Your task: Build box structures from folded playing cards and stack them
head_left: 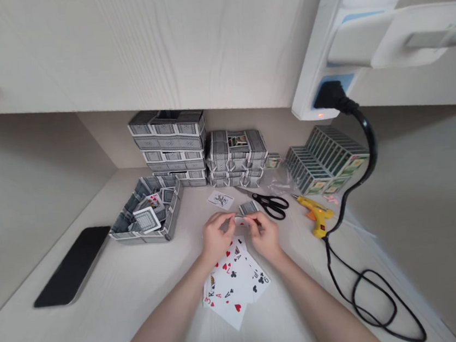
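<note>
Between my left hand (218, 237) and my right hand (265, 234) is a playing card (241, 221), pinched at its two ends. Part of its white face with a red mark shows; my fingers hide the rest. Below my hands, several playing cards (236, 280) lie face up in a loose, overlapping pile. Just beyond my right fingers a small patterned piece made of a card (249, 207) rests on the table, close to black-handled scissors (272, 204). A joker card (220, 200) lies flat farther back.
An open box built of cards (168, 222) stands at left with folded cards inside, near a black phone (74, 265). Card-built boxes (173, 144) are stacked at the back. Card packs (321, 160), a yellow glue gun (317, 215) and its looping black cord (387, 323) are at right.
</note>
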Action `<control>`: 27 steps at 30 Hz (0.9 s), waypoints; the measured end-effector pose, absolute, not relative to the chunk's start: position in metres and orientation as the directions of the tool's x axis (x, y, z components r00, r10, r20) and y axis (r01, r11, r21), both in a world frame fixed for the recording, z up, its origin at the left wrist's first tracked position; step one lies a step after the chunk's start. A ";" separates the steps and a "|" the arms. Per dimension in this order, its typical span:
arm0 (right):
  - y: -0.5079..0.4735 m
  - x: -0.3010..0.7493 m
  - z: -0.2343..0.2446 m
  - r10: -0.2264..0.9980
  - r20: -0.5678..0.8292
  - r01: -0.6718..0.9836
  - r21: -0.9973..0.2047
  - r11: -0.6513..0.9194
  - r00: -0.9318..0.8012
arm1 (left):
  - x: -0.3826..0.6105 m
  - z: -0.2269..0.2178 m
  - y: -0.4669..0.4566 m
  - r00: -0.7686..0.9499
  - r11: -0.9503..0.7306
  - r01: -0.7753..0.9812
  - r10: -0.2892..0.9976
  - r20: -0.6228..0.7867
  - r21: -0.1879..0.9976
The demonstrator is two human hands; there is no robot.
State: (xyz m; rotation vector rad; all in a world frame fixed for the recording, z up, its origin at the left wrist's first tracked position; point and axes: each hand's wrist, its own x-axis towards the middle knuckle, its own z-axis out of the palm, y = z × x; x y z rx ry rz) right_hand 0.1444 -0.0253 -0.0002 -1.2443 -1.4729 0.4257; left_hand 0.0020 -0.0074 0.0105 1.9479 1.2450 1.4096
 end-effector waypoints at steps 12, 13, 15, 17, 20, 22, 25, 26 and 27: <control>-0.022 0.143 -0.002 0.849 0.475 0.423 -0.835 0.353 0.230 | 0.001 0.007 -0.008 0.092 -0.509 0.444 0.845 0.527 0.737; -0.022 0.143 -0.002 0.856 0.463 0.409 -0.844 0.347 0.230 | 0.001 0.008 -0.008 0.091 -0.513 0.450 0.840 0.534 0.731; -0.021 0.143 -0.001 0.870 0.437 0.391 -0.860 0.329 0.229 | 0.001 0.009 -0.009 0.083 -0.516 0.467 0.834 0.545 0.718; -0.021 0.142 -0.001 0.878 0.416 0.382 -0.871 0.310 0.236 | 0.001 0.009 -0.010 0.091 -0.519 0.477 0.832 0.548 0.709; -0.020 0.142 0.000 0.883 0.396 0.386 -0.878 0.283 0.253 | 0.004 0.006 -0.009 0.106 -0.507 0.486 0.843 0.528 0.712; -0.021 0.142 0.000 0.884 0.390 0.398 -0.877 0.271 0.258 | 0.005 0.001 -0.009 0.103 -0.478 0.490 0.862 0.496 0.729; -0.022 0.142 0.001 0.881 0.404 0.424 -0.863 0.276 0.248 | 0.005 -0.003 -0.010 0.131 -0.466 0.501 0.874 0.469 0.729; -0.023 0.142 0.002 0.879 0.409 0.433 -0.857 0.278 0.245 | 0.005 -0.003 -0.010 0.145 -0.471 0.502 0.873 0.466 0.725; -0.024 0.142 0.003 0.877 0.414 0.443 -0.852 0.279 0.243 | 0.004 -0.003 -0.010 0.161 -0.479 0.503 0.870 0.466 0.719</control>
